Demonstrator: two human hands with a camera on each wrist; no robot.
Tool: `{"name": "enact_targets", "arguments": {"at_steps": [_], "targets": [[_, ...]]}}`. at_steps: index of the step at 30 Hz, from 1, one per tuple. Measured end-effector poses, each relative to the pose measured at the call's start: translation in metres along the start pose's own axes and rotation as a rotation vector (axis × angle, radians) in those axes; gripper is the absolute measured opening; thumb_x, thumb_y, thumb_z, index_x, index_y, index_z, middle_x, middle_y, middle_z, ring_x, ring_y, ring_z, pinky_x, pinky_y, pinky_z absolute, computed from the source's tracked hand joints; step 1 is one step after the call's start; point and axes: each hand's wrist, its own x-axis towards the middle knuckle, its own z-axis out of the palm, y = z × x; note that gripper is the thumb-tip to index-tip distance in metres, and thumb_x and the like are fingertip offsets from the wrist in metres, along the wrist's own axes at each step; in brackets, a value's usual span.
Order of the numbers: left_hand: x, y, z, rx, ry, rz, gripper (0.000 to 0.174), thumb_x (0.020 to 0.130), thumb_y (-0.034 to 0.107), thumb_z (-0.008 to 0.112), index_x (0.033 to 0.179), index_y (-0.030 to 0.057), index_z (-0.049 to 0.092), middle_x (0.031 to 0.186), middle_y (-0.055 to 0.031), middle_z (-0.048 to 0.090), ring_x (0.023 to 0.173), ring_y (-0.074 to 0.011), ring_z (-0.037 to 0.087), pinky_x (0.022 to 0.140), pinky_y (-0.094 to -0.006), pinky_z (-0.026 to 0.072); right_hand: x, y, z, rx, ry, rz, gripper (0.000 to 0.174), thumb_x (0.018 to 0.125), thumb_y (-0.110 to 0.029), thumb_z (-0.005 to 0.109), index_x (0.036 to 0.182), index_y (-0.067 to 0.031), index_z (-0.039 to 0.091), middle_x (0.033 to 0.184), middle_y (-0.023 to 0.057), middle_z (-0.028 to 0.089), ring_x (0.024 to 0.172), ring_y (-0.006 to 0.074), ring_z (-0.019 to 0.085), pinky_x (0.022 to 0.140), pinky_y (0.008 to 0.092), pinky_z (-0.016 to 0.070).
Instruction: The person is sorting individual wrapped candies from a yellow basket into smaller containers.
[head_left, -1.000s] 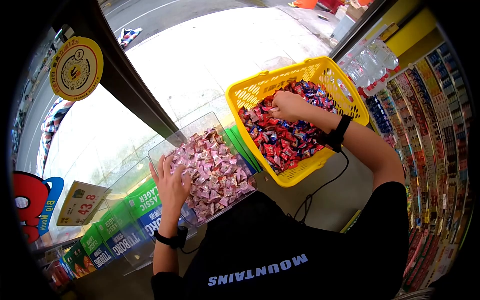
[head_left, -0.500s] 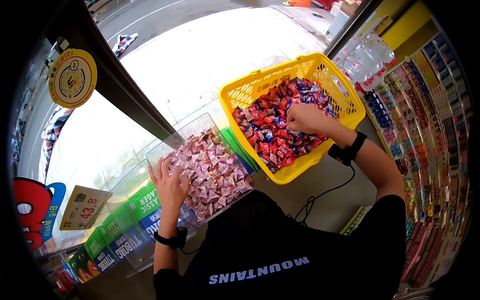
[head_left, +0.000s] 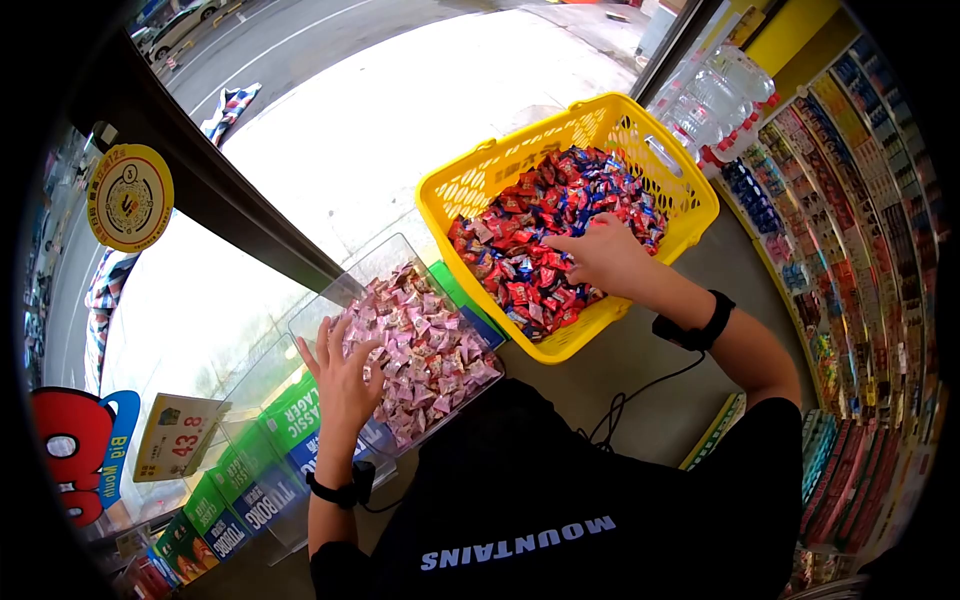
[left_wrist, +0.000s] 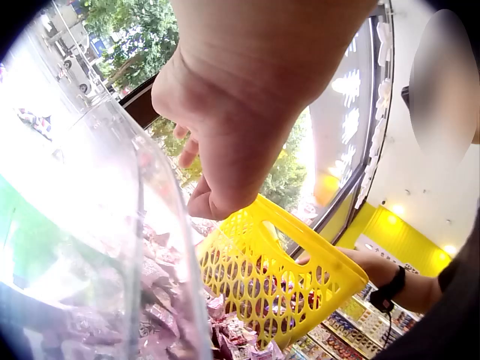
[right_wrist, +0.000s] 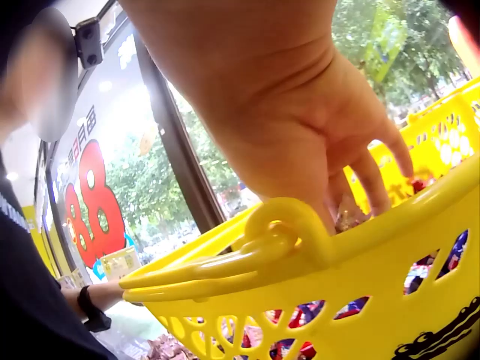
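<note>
A yellow plastic basket (head_left: 440, 215) holds a heap of red and blue wrapped candies (head_left: 535, 200), a few pinkish ones among them. Over this heap my right hand (head_left: 610, 262) reaches down, one finger stretched to the left. Its fingers hang spread behind the basket rim in the right wrist view, and a pale brownish wrapper (right_wrist: 349, 214) shows between thumb and fingers. To the left stands a clear box (head_left: 402, 245) full of pink wrapped candies (head_left: 430, 340). My left hand (head_left: 342, 385) lies at the box's left wall, fingers spread.
Green and blue beer cartons (head_left: 290, 415) line up under and beside the box. A price card (head_left: 180, 437) stands at the left. Large water bottles (head_left: 715, 100) are behind the basket, and snack shelves (head_left: 850, 230) run along the right. A dark frame post (head_left: 230, 225) rises behind the box.
My right hand has moved from the far part of the candy heap toward the near right of the basket, and one finger has stretched out. My left hand stays at the box.
</note>
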Motion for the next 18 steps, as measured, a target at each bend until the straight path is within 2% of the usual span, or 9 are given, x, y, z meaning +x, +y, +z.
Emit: {"name": "enact_targets", "arguments": {"at_steps": [2, 4, 6, 9, 12, 15, 18], "targets": [[0.005, 0.010, -0.007, -0.030, 0.030, 0.034, 0.026, 0.084, 0.017, 0.080, 0.110, 0.0200, 0.079, 0.155, -0.0123, 0.053, 0.157, -0.0418, 0.034, 0.131, -0.0695, 0.0042, -0.009, -0.023, -0.006, -0.025, 0.214, -0.097, 0.069, 0.087, -0.034, 0.084, 0.151, -0.0241, 0.061, 0.080, 0.0035, 0.070, 0.099, 0.0249, 0.072, 0.116, 0.0538, 0.0400], [0.014, 0.029, -0.022, -0.081, 0.068, 0.092, 0.030, 0.083, 0.020, 0.084, 0.113, 0.0209, 0.079, 0.156, -0.0114, 0.053, 0.157, -0.0414, 0.034, 0.131, -0.0689, 0.0056, -0.017, -0.055, -0.018, 0.021, 0.432, -0.269, 0.062, 0.093, -0.024, 0.076, 0.153, -0.0238, 0.060, 0.076, 0.0022, 0.061, 0.090, 0.0210, 0.069, 0.121, 0.0603, 0.0362], [0.021, 0.048, -0.035, -0.131, 0.100, 0.161, 0.032, 0.082, 0.022, 0.087, 0.113, 0.0214, 0.079, 0.156, -0.0104, 0.054, 0.156, -0.0408, 0.036, 0.131, -0.0685, 0.0080, -0.024, -0.088, -0.022, 0.066, 0.643, -0.459, 0.057, 0.095, -0.020, 0.069, 0.152, -0.0245, 0.062, 0.071, 0.0002, 0.053, 0.084, 0.0177, 0.065, 0.121, 0.0646, 0.0367], [0.027, 0.069, -0.048, -0.207, 0.129, 0.285, 0.033, 0.079, 0.023, 0.092, 0.110, 0.0214, 0.081, 0.153, -0.0086, 0.056, 0.154, -0.0395, 0.040, 0.131, -0.0680, 0.0129, -0.036, -0.130, -0.039, 0.042, 0.675, -0.540, 0.050, 0.096, -0.019, 0.071, 0.146, -0.0233, 0.068, 0.084, -0.0046, 0.059, 0.094, 0.0123, 0.066, 0.123, 0.0674, 0.0352], [0.029, 0.085, -0.058, -0.281, 0.162, 0.389, 0.029, 0.076, 0.020, 0.093, 0.103, 0.0207, 0.084, 0.146, -0.0067, 0.062, 0.150, -0.0380, 0.045, 0.130, -0.0678, 0.0186, -0.024, -0.150, -0.024, 0.174, 0.797, -0.603, 0.047, 0.096, -0.017, 0.067, 0.143, -0.0247, 0.071, 0.078, -0.0042, 0.055, 0.092, 0.0137, 0.066, 0.122, 0.0667, 0.0380], [0.028, 0.086, -0.062, -0.245, 0.187, 0.413, 0.027, 0.076, 0.020, 0.093, 0.103, 0.0201, 0.085, 0.144, -0.0066, 0.063, 0.149, -0.0380, 0.046, 0.130, -0.0680, 0.0191, -0.016, -0.154, -0.014, 0.216, 0.808, -0.658, 0.048, 0.096, -0.017, 0.066, 0.143, -0.0256, 0.071, 0.077, -0.0045, 0.054, 0.092, 0.0141, 0.067, 0.121, 0.0679, 0.0392], [0.027, 0.086, -0.056, -0.247, 0.207, 0.395, 0.028, 0.075, 0.020, 0.092, 0.101, 0.0212, 0.080, 0.144, -0.0031, 0.064, 0.146, -0.0348, 0.049, 0.128, -0.0697, 0.0216, -0.013, -0.159, -0.010, 0.251, 0.852, -0.667, 0.045, 0.096, -0.018, 0.063, 0.140, -0.0251, 0.070, 0.075, -0.0014, 0.054, 0.087, 0.0170, 0.064, 0.123, 0.0668, 0.0388]]}}
